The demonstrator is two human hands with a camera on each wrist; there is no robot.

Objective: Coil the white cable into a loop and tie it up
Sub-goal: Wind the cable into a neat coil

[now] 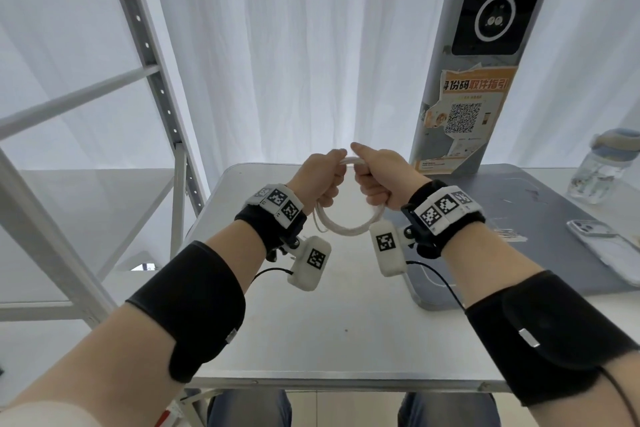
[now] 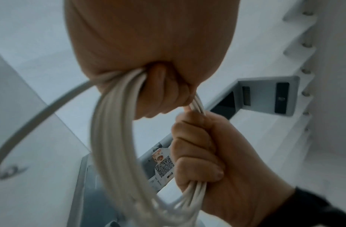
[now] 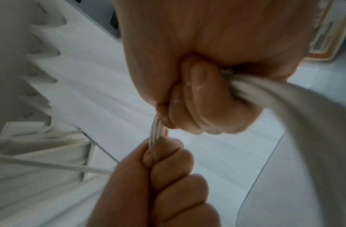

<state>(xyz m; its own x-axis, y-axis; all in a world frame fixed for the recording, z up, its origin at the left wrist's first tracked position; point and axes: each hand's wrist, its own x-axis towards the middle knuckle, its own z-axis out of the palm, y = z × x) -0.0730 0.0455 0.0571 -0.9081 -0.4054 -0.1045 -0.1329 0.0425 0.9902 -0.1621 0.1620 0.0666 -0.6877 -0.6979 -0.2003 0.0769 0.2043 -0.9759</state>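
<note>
white cable [image 1: 346, 225] coiled in several turns, held in air above bench [image 1: 311, 305], loop hanging down between wrists. left hand [image 1: 317, 180] clenched round left of bundle's top, right hand [image 1: 377, 182] clenched round right of it, fists nearly touching. loose tail [image 2: 32, 116] curves off from left hand. judgement: coil looks made, tie not yet done. keep one fist tight on strands, wrap tail round bundle, pull snug, don't let turns spring. phone [image 1: 606, 246], bottle [image 1: 602, 166] far right, well apart.
</note>
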